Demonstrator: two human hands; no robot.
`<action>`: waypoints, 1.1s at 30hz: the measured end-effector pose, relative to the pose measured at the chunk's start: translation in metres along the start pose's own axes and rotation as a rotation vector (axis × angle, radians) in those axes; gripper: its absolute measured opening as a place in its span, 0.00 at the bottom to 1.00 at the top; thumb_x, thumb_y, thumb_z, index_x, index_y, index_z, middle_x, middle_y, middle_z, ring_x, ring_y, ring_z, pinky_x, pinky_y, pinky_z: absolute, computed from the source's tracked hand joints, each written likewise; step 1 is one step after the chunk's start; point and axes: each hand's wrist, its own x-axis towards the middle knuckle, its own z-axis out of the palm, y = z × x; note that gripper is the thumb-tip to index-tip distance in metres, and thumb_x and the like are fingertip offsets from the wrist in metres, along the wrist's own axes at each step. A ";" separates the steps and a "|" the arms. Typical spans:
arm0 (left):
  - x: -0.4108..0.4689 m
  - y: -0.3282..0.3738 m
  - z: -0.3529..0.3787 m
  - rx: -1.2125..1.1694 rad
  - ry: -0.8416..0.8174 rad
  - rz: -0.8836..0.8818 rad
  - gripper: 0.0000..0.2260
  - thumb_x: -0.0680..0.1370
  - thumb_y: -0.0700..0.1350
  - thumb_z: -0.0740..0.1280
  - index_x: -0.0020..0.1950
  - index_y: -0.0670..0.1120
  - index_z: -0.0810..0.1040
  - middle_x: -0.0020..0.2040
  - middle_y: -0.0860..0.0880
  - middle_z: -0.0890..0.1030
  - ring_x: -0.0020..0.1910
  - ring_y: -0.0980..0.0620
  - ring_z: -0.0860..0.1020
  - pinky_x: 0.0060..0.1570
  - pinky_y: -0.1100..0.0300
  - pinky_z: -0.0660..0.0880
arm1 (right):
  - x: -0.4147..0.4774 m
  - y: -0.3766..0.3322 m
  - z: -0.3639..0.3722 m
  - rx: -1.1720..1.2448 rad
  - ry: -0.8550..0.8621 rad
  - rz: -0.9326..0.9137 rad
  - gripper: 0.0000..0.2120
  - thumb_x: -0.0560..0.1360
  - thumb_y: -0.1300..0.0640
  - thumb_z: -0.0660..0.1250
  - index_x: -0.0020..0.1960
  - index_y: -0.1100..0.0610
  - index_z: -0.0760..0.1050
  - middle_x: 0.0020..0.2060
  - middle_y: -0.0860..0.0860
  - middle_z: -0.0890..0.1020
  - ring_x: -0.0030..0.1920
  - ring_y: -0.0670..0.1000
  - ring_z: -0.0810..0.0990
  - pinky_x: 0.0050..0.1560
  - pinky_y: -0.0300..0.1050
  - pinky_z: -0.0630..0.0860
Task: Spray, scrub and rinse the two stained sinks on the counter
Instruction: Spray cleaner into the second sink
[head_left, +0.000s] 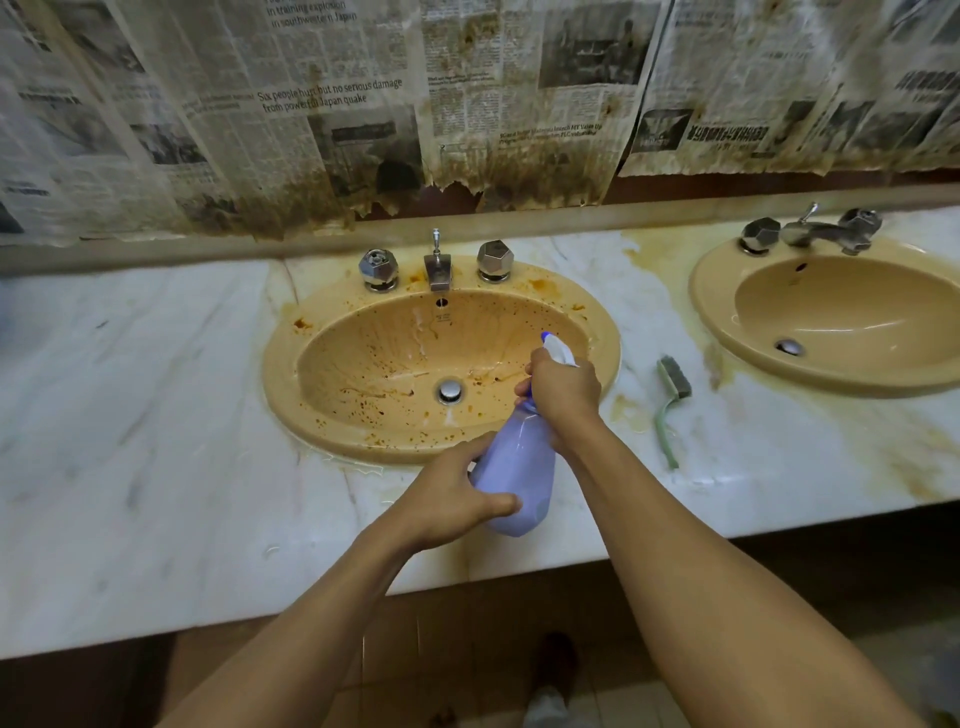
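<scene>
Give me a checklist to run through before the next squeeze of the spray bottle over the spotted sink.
1. Grip: right hand grips the head of the spray bottle and left hand holds its body: ok.
2. Aim: nozzle sits over the stained sink and points into the bowl: ok.
3. Stains gone: brown spots dot the bowl and rim: not ok.
4. Scrub brush at hand: it lies on the counter just right of this sink: ok.
5. Drain stopper open: cannot tell.
6. Liquid left in the bottle: the body is opaque, cannot tell.
</scene>
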 end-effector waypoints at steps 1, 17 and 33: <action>0.000 0.001 0.002 0.001 0.000 0.005 0.32 0.66 0.55 0.75 0.71 0.60 0.75 0.60 0.59 0.81 0.56 0.54 0.81 0.54 0.50 0.81 | 0.002 -0.001 -0.002 -0.006 -0.014 -0.004 0.18 0.74 0.53 0.64 0.59 0.59 0.81 0.32 0.57 0.84 0.31 0.54 0.80 0.32 0.43 0.79; -0.015 -0.016 -0.008 0.023 0.133 -0.047 0.33 0.65 0.58 0.75 0.70 0.58 0.76 0.59 0.58 0.82 0.56 0.54 0.80 0.53 0.52 0.81 | -0.004 0.009 0.027 -0.075 -0.302 -0.096 0.13 0.78 0.50 0.65 0.62 0.43 0.75 0.32 0.49 0.84 0.40 0.54 0.83 0.46 0.51 0.82; 0.010 0.005 0.020 0.071 -0.031 0.005 0.24 0.66 0.54 0.75 0.62 0.58 0.80 0.53 0.53 0.84 0.50 0.49 0.82 0.53 0.42 0.80 | 0.005 0.007 -0.031 0.046 -0.015 0.016 0.21 0.73 0.54 0.63 0.63 0.58 0.80 0.27 0.53 0.81 0.32 0.55 0.81 0.34 0.44 0.80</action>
